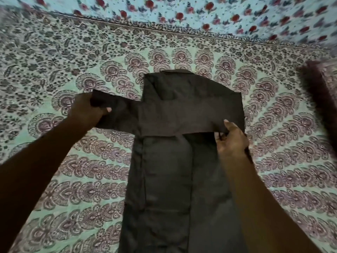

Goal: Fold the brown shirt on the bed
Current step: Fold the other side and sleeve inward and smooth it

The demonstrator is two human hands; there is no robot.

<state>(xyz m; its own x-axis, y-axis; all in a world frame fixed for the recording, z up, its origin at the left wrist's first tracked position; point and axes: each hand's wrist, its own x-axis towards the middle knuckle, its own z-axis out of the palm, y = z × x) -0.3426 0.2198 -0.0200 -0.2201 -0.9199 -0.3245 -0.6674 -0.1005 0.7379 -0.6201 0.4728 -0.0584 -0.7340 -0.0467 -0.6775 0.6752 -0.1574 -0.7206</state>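
One bed is filling almost the whole view, wearing a pale green cover printed with maroon paisley fans. One second cloth, light blue with red flowers, is running along the far edge at twelve o'clock. One brown shirt is lying flat at the centre of the bed, its collar pointing to twelve o'clock and its lower end running out of view at six. It is looking plain, dark and matte, with its long sides already turned inward into a narrow column that is showing lengthwise creases. One sleeve band is stretching crosswise over the chest, from nine o'clock to three. One dark fringed object, blurred, is sitting at three o'clock, well apart from the shirt. Two hands are holding the band: the left hand is curling its fingers round the end at nine o'clock, and the right hand is pinching the lower edge at three o'clock between thumb and fingers
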